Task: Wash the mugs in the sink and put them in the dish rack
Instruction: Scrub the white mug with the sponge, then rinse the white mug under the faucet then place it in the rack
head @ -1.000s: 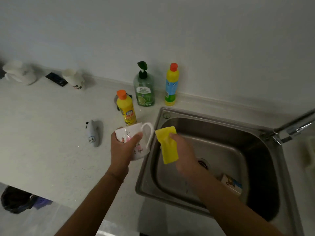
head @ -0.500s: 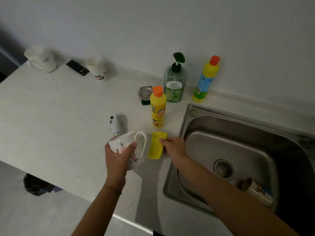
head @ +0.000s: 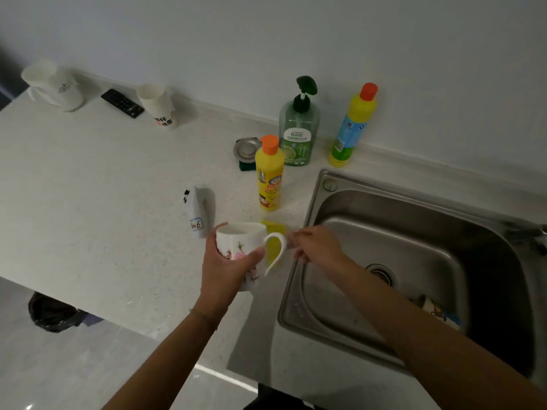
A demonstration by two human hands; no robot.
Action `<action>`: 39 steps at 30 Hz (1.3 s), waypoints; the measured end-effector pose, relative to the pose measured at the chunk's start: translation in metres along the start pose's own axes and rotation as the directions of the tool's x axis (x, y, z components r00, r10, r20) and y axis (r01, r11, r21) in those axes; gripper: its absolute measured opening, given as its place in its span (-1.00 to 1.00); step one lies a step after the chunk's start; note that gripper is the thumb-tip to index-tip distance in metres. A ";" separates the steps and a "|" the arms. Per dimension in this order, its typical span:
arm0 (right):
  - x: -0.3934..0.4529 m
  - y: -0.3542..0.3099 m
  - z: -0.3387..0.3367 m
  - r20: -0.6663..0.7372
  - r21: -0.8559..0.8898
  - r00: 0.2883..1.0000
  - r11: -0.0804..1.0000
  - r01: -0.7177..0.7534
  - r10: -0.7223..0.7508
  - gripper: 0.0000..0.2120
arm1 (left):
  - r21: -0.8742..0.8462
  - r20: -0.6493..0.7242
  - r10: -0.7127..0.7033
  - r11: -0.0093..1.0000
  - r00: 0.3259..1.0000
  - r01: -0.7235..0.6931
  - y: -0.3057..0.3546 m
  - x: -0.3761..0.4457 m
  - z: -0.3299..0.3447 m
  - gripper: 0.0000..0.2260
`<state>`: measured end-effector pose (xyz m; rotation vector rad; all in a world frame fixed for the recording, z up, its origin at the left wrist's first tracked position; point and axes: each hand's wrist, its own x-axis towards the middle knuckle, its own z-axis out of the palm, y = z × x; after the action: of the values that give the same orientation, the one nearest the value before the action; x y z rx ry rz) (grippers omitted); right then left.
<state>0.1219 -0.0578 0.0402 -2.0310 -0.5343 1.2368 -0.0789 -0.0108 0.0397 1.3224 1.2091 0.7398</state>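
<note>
My left hand (head: 225, 267) grips a white mug with a flower print (head: 239, 247) over the counter, left of the steel sink (head: 313, 202); its handle points right. A yellow sponge (head: 273, 229) lies on the counter just behind the handle. Close to the sponge's right edge, over the sink rim, hovers my right hand (head: 316, 247), fingers loosely bent and holding nothing that I can see. A second mug with a cartoon print (head: 441, 313) lies on its side in the basin's near right corner. No dish rack is in view.
Behind the sponge stand a yellow bottle with an orange cap (head: 269, 173), a green pump bottle (head: 300, 125) and a yellow-blue bottle (head: 353, 125). A strainer (head: 245, 149), a white panda-marked object (head: 199, 211), paper cups (head: 158, 108) and a remote (head: 121, 103) sit on the counter. Tap (head: 527, 232) at right.
My right hand carried the sponge from over the sink to the counter, set it down and drew back slightly. The view swung left; my left hand kept the mug.
</note>
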 end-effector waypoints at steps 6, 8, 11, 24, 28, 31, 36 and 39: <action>-0.066 0.000 -0.050 0.193 0.279 0.981 0.959 -0.038 -0.017 -0.65 | 0.034 0.182 0.074 0.996 0.981 -0.082 0.008 -0.011 0.046 -0.25; -0.075 0.012 -0.067 0.267 0.343 0.964 0.934 -0.104 0.010 -0.60 | 0.033 0.245 0.091 0.994 0.965 -0.102 0.008 -0.017 0.064 -0.26; -0.086 0.033 -0.093 0.327 0.410 0.945 0.902 -0.132 -0.010 -0.60 | 0.022 0.309 0.096 0.994 0.946 -0.108 0.005 -0.027 0.093 -0.28; -0.124 0.125 -0.193 -0.097 0.163 0.995 0.986 0.042 -0.026 -0.67 | 0.100 0.563 -0.340 0.933 0.754 0.346 0.027 -0.089 0.222 -0.67; -0.137 0.154 -0.227 -0.157 0.216 0.982 0.967 0.139 -0.106 -0.61 | -0.019 0.605 -0.453 0.814 0.655 0.580 0.043 -0.109 0.264 -0.75; -0.140 0.169 -0.249 -0.178 0.251 0.977 0.954 0.164 -0.121 -0.60 | -0.126 0.598 -0.472 0.742 0.648 0.658 0.050 -0.118 0.297 -0.74; -0.142 0.188 -0.289 -0.183 0.294 0.960 0.920 0.258 -0.211 -0.57 | -0.191 0.623 -0.478 0.675 0.619 0.713 0.058 -0.128 0.342 -0.60; -0.139 0.198 -0.311 -0.128 0.327 0.959 0.902 0.283 -0.254 -0.50 | -0.205 0.626 -0.469 0.672 0.623 0.712 0.065 -0.131 0.367 -0.71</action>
<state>0.3320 -0.3896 0.0743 -1.6446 -0.5008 0.9958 0.2434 -0.2372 0.0730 0.5787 0.8692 0.0938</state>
